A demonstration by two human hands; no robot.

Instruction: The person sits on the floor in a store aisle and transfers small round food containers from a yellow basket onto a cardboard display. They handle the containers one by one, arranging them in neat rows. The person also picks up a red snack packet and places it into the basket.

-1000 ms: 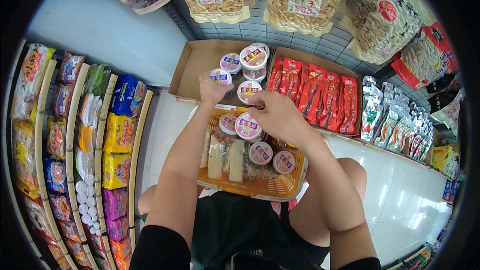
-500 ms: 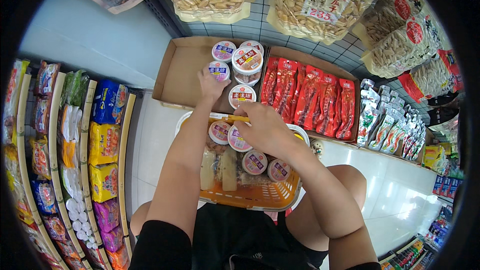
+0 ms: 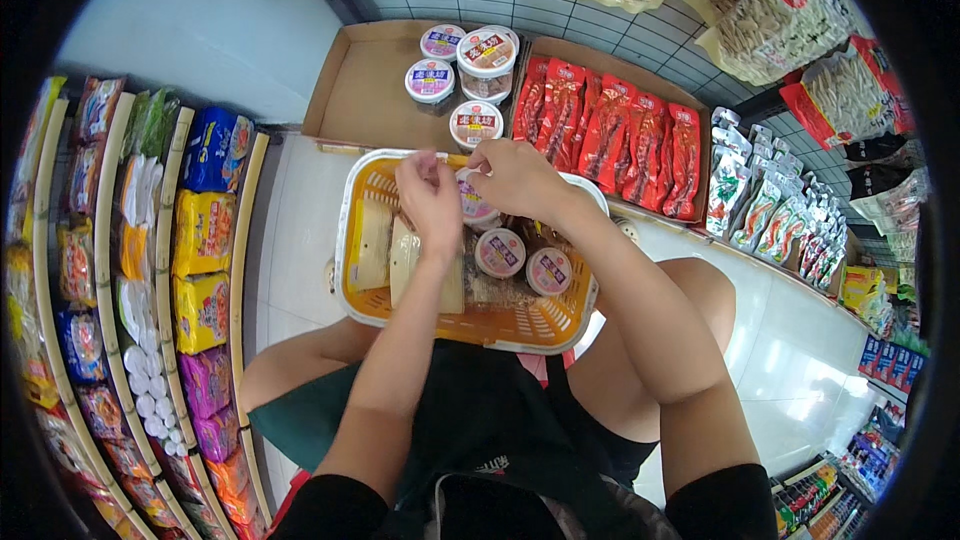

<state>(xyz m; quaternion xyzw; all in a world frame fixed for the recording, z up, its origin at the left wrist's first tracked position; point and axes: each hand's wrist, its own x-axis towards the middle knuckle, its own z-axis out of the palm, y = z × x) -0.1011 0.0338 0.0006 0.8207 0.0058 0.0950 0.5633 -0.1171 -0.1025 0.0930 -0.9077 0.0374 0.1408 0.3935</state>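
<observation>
While fingers (image 3: 488, 157) bend over purple-labelled jars (image 3: 500, 253), printed red packets (image 3: 612, 130) beyond

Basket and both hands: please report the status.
Left hand over basket, grip unclear. Right hand at round tub, contact unclear. Left forearm partly hides pale pack.

My left hand (image 3: 434, 202) and right hand (image 3: 522, 180) bend close together over lidded tubs (image 3: 500, 253) in an orange basket (image 3: 535, 328), while similar tubs (image 3: 475, 124) stand in a cardboard tray (image 3: 345, 85) beside red packets (image 3: 611, 135) and bagged snacks (image 3: 760, 35) hang above.
</observation>
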